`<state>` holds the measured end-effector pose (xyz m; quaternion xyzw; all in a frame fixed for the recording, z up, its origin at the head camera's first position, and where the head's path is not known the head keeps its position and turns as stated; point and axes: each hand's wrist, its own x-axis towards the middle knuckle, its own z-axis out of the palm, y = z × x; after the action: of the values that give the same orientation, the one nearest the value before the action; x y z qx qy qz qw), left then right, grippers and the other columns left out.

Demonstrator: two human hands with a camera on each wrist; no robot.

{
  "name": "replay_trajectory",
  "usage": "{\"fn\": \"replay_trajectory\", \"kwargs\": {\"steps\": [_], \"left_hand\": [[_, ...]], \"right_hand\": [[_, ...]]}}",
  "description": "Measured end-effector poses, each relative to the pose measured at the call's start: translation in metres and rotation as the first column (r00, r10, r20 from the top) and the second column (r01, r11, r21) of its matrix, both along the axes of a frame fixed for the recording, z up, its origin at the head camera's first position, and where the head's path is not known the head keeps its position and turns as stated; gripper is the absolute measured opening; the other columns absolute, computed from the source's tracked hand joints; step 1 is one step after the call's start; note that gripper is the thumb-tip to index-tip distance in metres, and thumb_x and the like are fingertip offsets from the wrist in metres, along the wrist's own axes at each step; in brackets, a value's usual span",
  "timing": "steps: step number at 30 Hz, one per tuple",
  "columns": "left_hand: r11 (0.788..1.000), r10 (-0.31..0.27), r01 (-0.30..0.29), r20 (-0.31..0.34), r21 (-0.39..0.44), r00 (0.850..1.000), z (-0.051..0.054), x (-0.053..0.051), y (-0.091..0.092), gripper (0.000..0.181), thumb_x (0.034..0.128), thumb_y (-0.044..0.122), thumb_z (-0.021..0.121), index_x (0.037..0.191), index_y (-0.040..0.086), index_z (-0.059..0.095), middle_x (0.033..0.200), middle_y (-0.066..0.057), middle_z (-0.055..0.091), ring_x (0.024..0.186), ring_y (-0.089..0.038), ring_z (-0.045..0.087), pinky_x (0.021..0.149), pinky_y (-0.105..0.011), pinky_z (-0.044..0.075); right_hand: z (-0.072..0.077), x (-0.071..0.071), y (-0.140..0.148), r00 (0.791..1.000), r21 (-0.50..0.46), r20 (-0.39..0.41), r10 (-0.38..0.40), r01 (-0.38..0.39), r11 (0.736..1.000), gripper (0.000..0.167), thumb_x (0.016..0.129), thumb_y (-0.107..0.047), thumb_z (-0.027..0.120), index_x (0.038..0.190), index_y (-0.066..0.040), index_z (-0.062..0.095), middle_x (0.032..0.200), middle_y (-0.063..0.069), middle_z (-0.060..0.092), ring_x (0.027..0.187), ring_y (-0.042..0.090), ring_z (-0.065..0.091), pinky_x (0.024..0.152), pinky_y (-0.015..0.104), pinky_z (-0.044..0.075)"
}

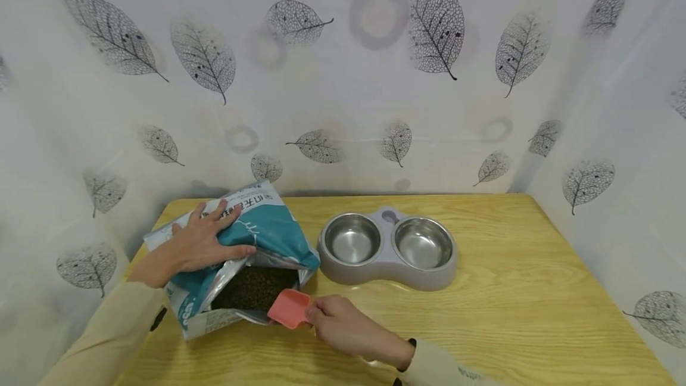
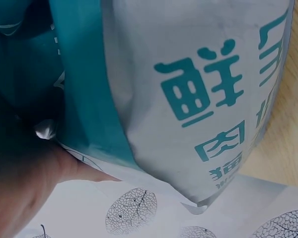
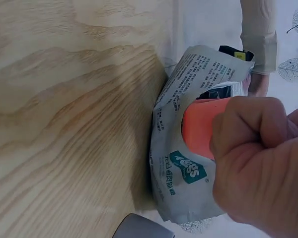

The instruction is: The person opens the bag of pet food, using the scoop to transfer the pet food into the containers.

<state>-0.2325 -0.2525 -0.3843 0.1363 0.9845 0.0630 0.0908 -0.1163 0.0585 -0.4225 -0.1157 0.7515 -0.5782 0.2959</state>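
Teal-and-white foil bag [image 1: 284, 225] on wooden desk [image 1: 536, 290] holds brown pellets [image 1: 254, 290]; two round steel bowls [image 1: 352, 244] in grey stand [image 1: 370, 274] beside it. Right hand [image 1: 351, 327]: fingers clamped on coral plastic scoop [image 1: 289, 308] at bag's mouth. Left hand [image 1: 200, 246]: fingers apart on bag.

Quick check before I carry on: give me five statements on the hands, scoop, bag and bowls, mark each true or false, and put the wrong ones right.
1. The right hand holds the scoop. True.
2. The left hand grips the scoop too. False: it rests on the bag.
3. In the head view, the bowls stand to the right of the bag. True.
4. The bag's mouth is sealed. False: it gapes open, with brown pellets showing inside.
5. Both bowls are full of pellets. False: both show bare metal inside.
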Motion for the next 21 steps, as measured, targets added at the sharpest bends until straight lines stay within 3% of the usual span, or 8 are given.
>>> {"fn": "replay_trajectory", "kwargs": {"steps": [5,10,15,21], "left_hand": [[1.000,-0.002,0.002,-0.003,-0.001,1.000,0.000,0.001,0.000,0.109,0.0852,0.083,0.053,0.165,0.015,0.023,0.169,-0.028,0.017,0.150,-0.063,0.008,0.094,-0.094,0.019],[1.000,0.001,-0.001,-0.002,0.003,1.000,-0.001,0.001,0.001,0.109,0.0851,0.083,0.053,0.165,0.015,0.023,0.169,-0.027,0.016,0.150,-0.062,0.008,0.095,-0.094,0.019],[1.000,0.003,-0.003,-0.004,-0.001,1.000,-0.002,0.001,0.001,0.109,0.0849,0.083,0.052,0.165,0.016,0.022,0.169,-0.027,0.016,0.150,-0.062,0.007,0.095,-0.094,0.020],[1.000,0.010,-0.010,0.004,-0.007,1.000,-0.002,0.000,0.000,0.111,0.0847,0.084,0.052,0.165,0.015,0.020,0.169,-0.028,0.014,0.150,-0.063,0.006,0.095,-0.094,0.018]], "right_hand": [[0.002,-0.004,-0.012,1.000,0.012,-0.021,-0.022,0.022,1.000,0.038,0.109,-0.021,0.047,0.087,0.002,0.068,0.053,-0.005,0.036,0.040,0.010,0.022,0.039,0.025,0.022],[-0.003,-0.008,-0.025,0.985,0.066,-0.164,-0.061,0.073,0.995,0.039,0.106,-0.018,0.049,0.075,0.001,0.063,0.053,-0.008,0.036,0.042,0.008,0.028,0.042,0.024,0.024],[-0.009,-0.010,-0.037,0.973,0.069,-0.208,-0.097,0.114,0.991,0.039,0.105,-0.015,0.051,0.076,0.006,0.065,0.055,-0.007,0.040,0.043,0.008,0.032,0.043,0.023,0.026],[-0.012,-0.007,-0.050,0.964,0.007,-0.236,-0.119,0.124,0.992,0.037,0.105,-0.012,0.051,0.079,0.007,0.069,0.061,-0.007,0.049,0.049,0.004,0.037,0.047,0.018,0.029]]}}
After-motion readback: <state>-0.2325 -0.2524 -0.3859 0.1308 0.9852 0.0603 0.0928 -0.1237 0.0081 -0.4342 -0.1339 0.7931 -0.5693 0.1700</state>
